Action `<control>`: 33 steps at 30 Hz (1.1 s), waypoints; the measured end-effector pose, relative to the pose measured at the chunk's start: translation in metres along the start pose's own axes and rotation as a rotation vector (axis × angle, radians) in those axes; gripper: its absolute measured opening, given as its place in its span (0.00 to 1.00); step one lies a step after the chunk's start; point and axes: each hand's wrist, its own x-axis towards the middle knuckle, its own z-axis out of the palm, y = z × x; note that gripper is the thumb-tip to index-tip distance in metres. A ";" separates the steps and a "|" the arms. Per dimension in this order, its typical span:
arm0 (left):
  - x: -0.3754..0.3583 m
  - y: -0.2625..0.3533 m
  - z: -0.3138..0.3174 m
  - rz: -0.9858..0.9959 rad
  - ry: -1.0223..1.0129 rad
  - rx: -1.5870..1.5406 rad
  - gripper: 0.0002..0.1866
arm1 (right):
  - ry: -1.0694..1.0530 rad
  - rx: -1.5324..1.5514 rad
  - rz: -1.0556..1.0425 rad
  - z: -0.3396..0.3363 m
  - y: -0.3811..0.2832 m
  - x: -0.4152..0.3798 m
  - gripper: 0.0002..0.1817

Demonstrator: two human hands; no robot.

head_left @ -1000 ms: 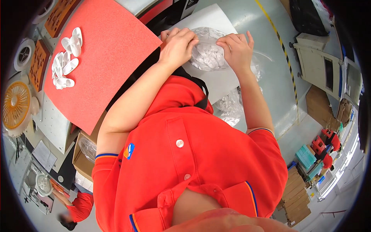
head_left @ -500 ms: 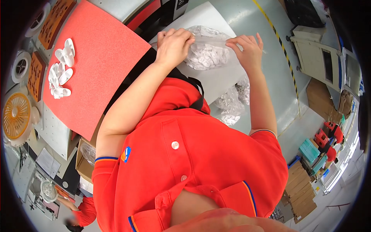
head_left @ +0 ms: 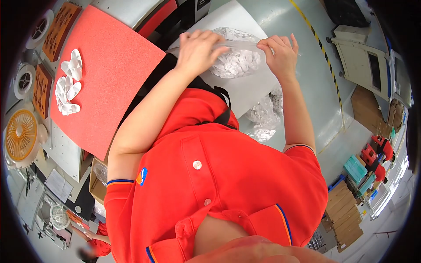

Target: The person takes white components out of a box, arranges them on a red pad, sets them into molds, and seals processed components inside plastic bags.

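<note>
A clear plastic bag (head_left: 237, 63) full of small white plastic pieces lies on a white surface in front of me. My right hand (head_left: 279, 55) pinches the right end of the bag's flattened mouth between thumb and fingers. At the other end is my left hand (head_left: 198, 51), thumb and fingers apart, with the bag's edge passing between them. Part of that edge is hidden behind the left hand.
On the left, a red mat (head_left: 107, 74) carries several loose white pieces (head_left: 68, 87). More filled bags (head_left: 265, 116) sit lower, beyond the white board (head_left: 241, 94). An orange fan (head_left: 22, 133) stands far left. A person in a red shirt (head_left: 100, 243) is at lower left.
My left thumb and fingers have spread apart from their closed grip on the bag's edge. My right hand still pinches the bag, having shifted very little.
</note>
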 end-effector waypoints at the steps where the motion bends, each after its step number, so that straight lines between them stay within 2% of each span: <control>1: 0.005 0.009 0.004 0.070 0.032 -0.025 0.07 | -0.011 0.014 0.007 0.001 -0.002 0.000 0.05; 2: 0.010 0.019 0.009 0.141 0.064 -0.050 0.08 | -0.013 0.015 0.006 0.001 -0.003 0.000 0.05; 6: 0.027 0.041 0.019 0.080 -0.148 0.005 0.05 | -0.013 0.050 0.008 -0.008 0.002 -0.002 0.05; 10: 0.026 0.034 0.024 0.091 -0.088 -0.015 0.05 | -0.041 -0.028 0.020 -0.022 0.021 -0.009 0.04; 24: 0.033 0.041 0.037 0.101 -0.019 -0.049 0.02 | -0.026 -0.052 0.006 -0.024 0.010 -0.005 0.03; 31: 0.034 0.048 0.034 0.101 -0.021 -0.064 0.02 | -0.010 0.012 -0.033 -0.012 0.001 -0.001 0.03; 33: 0.034 0.050 0.031 0.062 -0.112 -0.031 0.02 | -0.033 -0.002 -0.016 -0.010 -0.001 -0.001 0.03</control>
